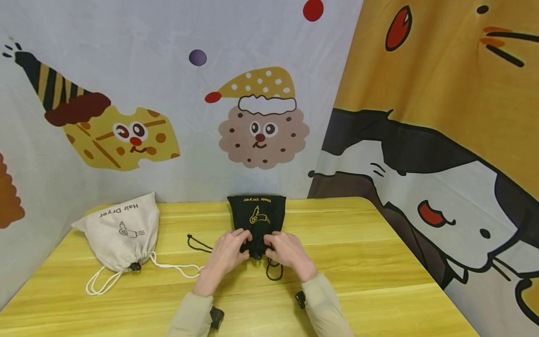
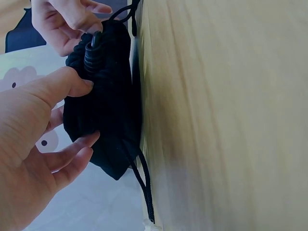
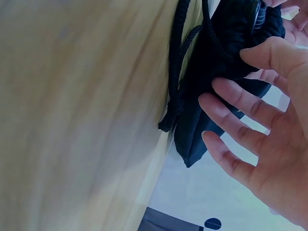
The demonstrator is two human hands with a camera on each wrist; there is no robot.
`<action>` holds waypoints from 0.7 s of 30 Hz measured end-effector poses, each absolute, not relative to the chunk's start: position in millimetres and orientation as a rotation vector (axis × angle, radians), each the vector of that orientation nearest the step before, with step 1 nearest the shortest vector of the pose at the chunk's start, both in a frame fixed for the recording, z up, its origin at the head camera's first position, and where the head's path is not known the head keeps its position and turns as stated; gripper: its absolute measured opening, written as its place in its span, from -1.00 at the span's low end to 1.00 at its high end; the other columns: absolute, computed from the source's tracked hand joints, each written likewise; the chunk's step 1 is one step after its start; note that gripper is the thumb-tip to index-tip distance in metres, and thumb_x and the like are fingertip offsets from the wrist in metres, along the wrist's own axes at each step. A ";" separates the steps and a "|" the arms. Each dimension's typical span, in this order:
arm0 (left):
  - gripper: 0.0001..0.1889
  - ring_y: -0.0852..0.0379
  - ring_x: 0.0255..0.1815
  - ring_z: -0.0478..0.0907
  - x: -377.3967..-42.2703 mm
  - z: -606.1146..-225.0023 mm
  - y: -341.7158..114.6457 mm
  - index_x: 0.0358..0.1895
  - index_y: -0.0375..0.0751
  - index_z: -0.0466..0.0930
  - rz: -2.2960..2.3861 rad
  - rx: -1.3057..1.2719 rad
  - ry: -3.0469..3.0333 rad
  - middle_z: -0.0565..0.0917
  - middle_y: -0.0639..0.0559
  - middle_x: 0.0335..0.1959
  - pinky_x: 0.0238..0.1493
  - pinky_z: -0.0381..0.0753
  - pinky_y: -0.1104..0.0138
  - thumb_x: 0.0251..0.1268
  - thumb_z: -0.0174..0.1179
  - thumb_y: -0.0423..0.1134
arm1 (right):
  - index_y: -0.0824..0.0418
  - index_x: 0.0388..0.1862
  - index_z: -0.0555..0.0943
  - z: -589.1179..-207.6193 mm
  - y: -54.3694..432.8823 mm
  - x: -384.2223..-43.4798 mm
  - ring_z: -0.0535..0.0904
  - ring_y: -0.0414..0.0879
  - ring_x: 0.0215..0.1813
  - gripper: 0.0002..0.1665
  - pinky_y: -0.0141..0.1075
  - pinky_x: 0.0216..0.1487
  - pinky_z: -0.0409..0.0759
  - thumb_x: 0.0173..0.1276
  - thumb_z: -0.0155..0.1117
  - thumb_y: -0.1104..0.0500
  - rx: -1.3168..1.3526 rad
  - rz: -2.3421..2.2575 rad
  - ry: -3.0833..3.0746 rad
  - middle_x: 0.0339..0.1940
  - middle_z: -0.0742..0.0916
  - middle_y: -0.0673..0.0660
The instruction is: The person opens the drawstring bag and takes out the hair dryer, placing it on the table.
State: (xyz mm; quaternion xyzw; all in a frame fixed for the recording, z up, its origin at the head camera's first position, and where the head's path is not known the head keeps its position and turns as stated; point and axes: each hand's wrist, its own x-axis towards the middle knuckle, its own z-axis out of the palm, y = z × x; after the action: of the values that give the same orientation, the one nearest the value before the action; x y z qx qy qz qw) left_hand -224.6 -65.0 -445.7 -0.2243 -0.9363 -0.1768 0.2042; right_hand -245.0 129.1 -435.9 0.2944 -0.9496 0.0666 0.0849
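Note:
A black drawstring bag printed with "Hair Dryer" and a dryer picture in yellow lies on the table, its gathered mouth toward me. My left hand grips the left side of that mouth, thumb on top and fingers along the side in the left wrist view. On the other side, my right hand pinches the cloth with thumb and forefinger; in the right wrist view its other fingers spread along the bag. A dark cord lock with a spring sits at the mouth between the hands. Black cords hang out at both sides.
To the left lies a beige drawstring bag with the same kind of print, a black cord lock and white cords. The wooden table meets a cartoon-printed cloth backdrop behind and at the right.

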 end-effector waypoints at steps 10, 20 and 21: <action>-0.72 0.16 -0.47 0.41 -225.0 -444.8 -67.7 -0.30 -0.07 0.56 -0.536 -0.638 -2.594 0.56 0.12 -0.44 -0.46 0.41 0.38 -0.12 0.42 -0.32 | 0.01 -0.48 0.45 -436.2 133.6 -246.1 0.28 -0.24 -0.57 -0.82 -0.42 -0.57 0.21 0.18 0.30 0.14 0.873 0.203 -2.839 -0.55 0.46 -0.07; -0.72 0.17 -0.47 0.42 -225.3 -445.9 -68.5 -0.31 -0.05 0.56 -0.532 -0.617 -2.600 0.56 0.14 -0.44 -0.46 0.42 0.37 -0.14 0.42 -0.30 | 0.02 -0.48 0.45 -437.7 137.7 -246.5 0.27 -0.24 -0.57 -0.83 -0.42 -0.56 0.20 0.17 0.29 0.15 0.855 0.227 -2.858 -0.57 0.41 -0.08; -0.73 0.17 -0.47 0.43 -225.4 -446.0 -68.5 -0.31 -0.04 0.57 -0.531 -0.614 -2.600 0.57 0.15 -0.44 -0.45 0.42 0.37 -0.14 0.42 -0.30 | 0.02 -0.48 0.45 -437.7 137.8 -246.5 0.27 -0.24 -0.57 -0.83 -0.42 -0.56 0.20 0.17 0.29 0.14 0.852 0.227 -2.863 -0.57 0.41 -0.08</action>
State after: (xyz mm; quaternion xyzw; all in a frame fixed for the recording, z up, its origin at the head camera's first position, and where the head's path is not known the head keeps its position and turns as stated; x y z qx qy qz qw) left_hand -225.4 -68.5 -446.0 -0.2206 -0.9338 -0.1907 0.2072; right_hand -246.5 137.8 -437.7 0.2838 -0.9531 0.0757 0.0729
